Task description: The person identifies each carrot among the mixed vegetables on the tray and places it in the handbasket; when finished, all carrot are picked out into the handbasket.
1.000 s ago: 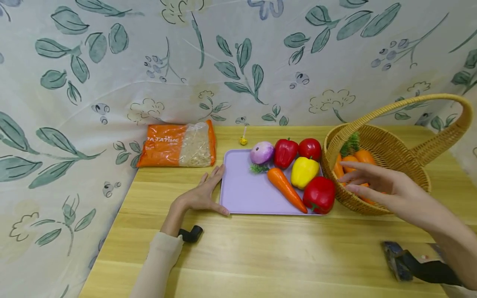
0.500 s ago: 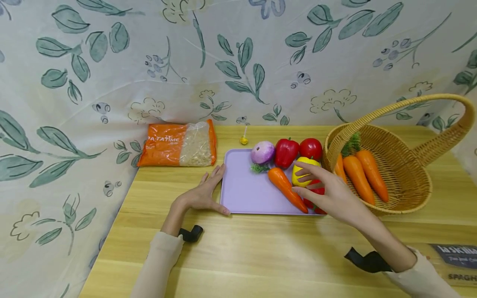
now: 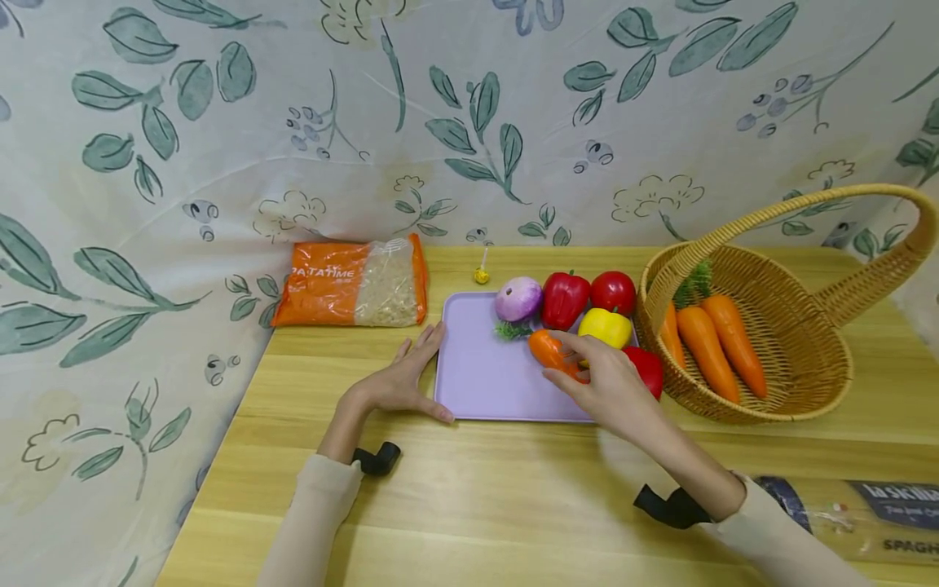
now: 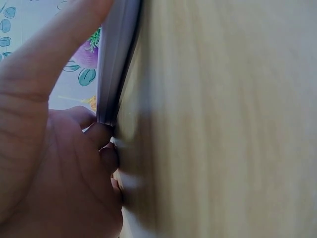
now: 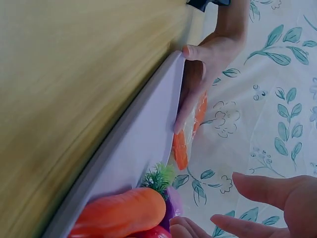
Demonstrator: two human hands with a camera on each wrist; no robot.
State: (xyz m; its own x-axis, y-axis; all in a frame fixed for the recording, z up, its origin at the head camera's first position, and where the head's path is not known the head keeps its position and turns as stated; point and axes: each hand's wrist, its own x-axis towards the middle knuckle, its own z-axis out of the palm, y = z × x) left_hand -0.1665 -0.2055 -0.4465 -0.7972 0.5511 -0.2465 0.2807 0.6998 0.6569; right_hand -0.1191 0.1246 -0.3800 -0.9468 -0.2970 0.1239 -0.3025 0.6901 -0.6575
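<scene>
A lilac tray (image 3: 499,383) lies on the table. On it are an orange carrot (image 3: 548,349) with a green top, a purple onion (image 3: 518,299), a yellow bell pepper (image 3: 606,327) and red vegetables, one a bell pepper (image 3: 565,299). My left hand (image 3: 399,379) rests at the tray's left edge, thumb near the front corner and fingers spread along the side. Over the carrot hovers my right hand (image 3: 605,379), hiding its lower part. The right wrist view shows that hand's thumb (image 5: 267,188) and fingers apart, with the carrot beyond them.
A wicker basket (image 3: 807,399) with several carrots (image 3: 706,350) and a tall handle stands right of the tray. An orange-and-clear bag (image 3: 352,281) lies back left, near a small yellow lollipop (image 3: 481,275). At the front right is a spaghetti pack (image 3: 866,518).
My right hand has moved left from above the basket, past the peppers, to over the carrot on the tray. My left hand has stayed at the tray's edge.
</scene>
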